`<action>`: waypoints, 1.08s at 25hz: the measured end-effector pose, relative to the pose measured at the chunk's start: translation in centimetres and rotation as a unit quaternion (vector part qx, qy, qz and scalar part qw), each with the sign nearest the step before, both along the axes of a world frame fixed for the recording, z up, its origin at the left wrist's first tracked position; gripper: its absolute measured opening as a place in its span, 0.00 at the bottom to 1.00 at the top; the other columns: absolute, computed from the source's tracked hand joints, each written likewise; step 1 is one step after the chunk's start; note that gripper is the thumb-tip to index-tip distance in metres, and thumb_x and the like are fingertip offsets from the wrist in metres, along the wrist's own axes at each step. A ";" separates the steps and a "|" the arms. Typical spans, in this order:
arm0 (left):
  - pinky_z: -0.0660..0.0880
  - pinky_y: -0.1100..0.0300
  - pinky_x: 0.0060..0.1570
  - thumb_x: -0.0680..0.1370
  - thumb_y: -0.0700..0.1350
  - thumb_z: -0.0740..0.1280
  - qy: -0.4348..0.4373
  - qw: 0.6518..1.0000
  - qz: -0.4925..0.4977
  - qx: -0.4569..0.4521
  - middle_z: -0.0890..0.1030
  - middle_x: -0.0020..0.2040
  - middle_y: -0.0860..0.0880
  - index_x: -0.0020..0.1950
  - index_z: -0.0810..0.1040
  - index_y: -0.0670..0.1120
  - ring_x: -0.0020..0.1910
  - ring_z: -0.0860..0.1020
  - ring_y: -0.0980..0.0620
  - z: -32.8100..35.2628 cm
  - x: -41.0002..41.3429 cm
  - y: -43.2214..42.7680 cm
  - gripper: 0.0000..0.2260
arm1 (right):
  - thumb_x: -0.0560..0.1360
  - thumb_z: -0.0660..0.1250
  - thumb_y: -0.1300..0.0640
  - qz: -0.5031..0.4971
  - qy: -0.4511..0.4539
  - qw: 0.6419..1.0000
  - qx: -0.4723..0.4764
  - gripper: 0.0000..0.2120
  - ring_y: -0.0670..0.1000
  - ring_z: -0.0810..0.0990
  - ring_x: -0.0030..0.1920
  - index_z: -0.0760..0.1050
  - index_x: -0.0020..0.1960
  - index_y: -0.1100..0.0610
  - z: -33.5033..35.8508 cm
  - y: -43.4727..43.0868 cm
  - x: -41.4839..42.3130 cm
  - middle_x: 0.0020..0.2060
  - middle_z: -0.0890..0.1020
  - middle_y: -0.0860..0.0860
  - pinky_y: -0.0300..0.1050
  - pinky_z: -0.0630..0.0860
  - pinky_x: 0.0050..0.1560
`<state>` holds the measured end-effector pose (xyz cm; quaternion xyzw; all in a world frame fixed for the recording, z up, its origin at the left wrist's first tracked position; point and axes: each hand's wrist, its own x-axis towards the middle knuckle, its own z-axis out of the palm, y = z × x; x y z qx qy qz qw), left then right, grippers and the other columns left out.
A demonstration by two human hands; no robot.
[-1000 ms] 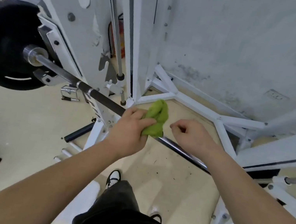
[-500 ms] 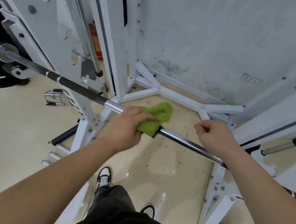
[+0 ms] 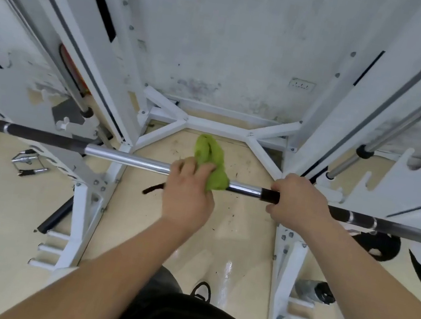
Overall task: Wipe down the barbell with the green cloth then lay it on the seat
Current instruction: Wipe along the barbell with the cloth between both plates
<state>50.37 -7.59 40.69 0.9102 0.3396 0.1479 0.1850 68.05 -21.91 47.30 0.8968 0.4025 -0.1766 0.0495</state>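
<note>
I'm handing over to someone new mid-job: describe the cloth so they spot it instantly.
Find the white rack and the barbell running side to side across it. Near the bar's middle, the left hand grips the green cloth, bunched on the chrome section. It is the only bright green, soft thing among white steel and dark metal.

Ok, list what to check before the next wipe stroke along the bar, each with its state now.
1. Cloth grip: left hand grips the green cloth against the barbell: ok.
2. Steadying: right hand grips the barbell: ok.
3. Bare chrome between green cloth and right hand free to wipe: ok.
4. Barbell ends seated in the rack: cannot tell, supports hidden.
5. Seat ready for the green cloth: cannot tell, no seat clearly in view.
</note>
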 end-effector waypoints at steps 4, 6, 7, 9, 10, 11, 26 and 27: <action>0.75 0.48 0.61 0.69 0.36 0.63 0.017 0.976 -0.216 0.006 0.74 0.68 0.46 0.67 0.77 0.53 0.65 0.69 0.39 0.2 3.8 -5.1 0.27 | 0.71 0.66 0.62 -0.054 -0.039 0.998 0.021 0.09 0.56 0.77 0.43 0.71 0.34 0.55 -0.6 -0.1 -0.3 0.35 0.72 0.50 0.45 0.71 0.36; 0.78 0.50 0.55 0.70 0.37 0.65 0.035 0.973 -0.229 0.014 0.73 0.69 0.49 0.67 0.75 0.55 0.64 0.69 0.41 0.9 3.6 -3.3 0.27 | 0.71 0.69 0.60 -0.087 -0.020 0.995 0.039 0.06 0.56 0.78 0.40 0.77 0.36 0.54 -0.5 0.1 0.2 0.34 0.76 0.50 0.43 0.72 0.35; 0.79 0.51 0.51 0.71 0.39 0.66 0.047 0.978 -0.203 0.016 0.74 0.67 0.50 0.67 0.75 0.55 0.63 0.70 0.42 1.0 2.9 -2.2 0.25 | 0.72 0.72 0.56 -0.092 -0.008 0.995 0.039 0.03 0.55 0.79 0.40 0.81 0.39 0.52 -0.3 0.1 0.2 0.35 0.79 0.50 0.44 0.75 0.37; 0.77 0.52 0.48 0.73 0.45 0.67 0.081 0.991 -0.101 0.025 0.76 0.62 0.50 0.65 0.75 0.55 0.58 0.73 0.43 1.5 1.1 0.1 0.20 | 0.74 0.74 0.50 -0.089 0.003 0.996 0.032 0.03 0.52 0.80 0.41 0.84 0.45 0.49 -0.3 0.1 0.0 0.36 0.81 0.49 0.46 0.79 0.42; 0.74 0.52 0.48 0.74 0.48 0.66 0.109 0.992 -0.050 0.036 0.77 0.59 0.48 0.64 0.75 0.54 0.55 0.74 0.42 1.9 0.9 1.1 0.18 | 0.74 0.75 0.50 -0.090 0.003 0.995 0.037 0.04 0.51 0.80 0.41 0.84 0.47 0.49 -0.4 0.0 0.0 0.37 0.81 0.48 0.46 0.79 0.43; 0.72 0.51 0.47 0.75 0.49 0.64 0.151 0.987 -0.018 0.044 0.78 0.57 0.48 0.64 0.75 0.53 0.52 0.73 0.41 2.5 1.5 1.5 0.16 | 0.73 0.75 0.50 -0.096 0.004 0.994 0.044 0.05 0.51 0.80 0.41 0.84 0.47 0.49 -0.5 0.0 0.2 0.37 0.81 0.48 0.46 0.79 0.43; 0.76 0.50 0.55 0.73 0.47 0.64 0.036 0.998 -0.053 0.017 0.79 0.59 0.48 0.67 0.77 0.55 0.55 0.76 0.40 1.2 -3.8 7.0 0.22 | 0.69 0.76 0.46 0.017 0.028 0.999 -0.006 0.32 0.53 0.79 0.58 0.73 0.71 0.48 0.0 5.9 -2.0 0.61 0.77 0.49 0.49 0.78 0.48; 0.75 0.48 0.56 0.74 0.47 0.65 0.046 0.999 -0.004 0.023 0.80 0.59 0.46 0.68 0.77 0.54 0.56 0.76 0.38 1.4 -5.6 9.7 0.21 | 0.70 0.76 0.42 0.024 0.058 0.998 0.019 0.36 0.52 0.79 0.60 0.70 0.74 0.47 -0.1 7.0 -2.8 0.64 0.75 0.48 0.49 0.78 0.51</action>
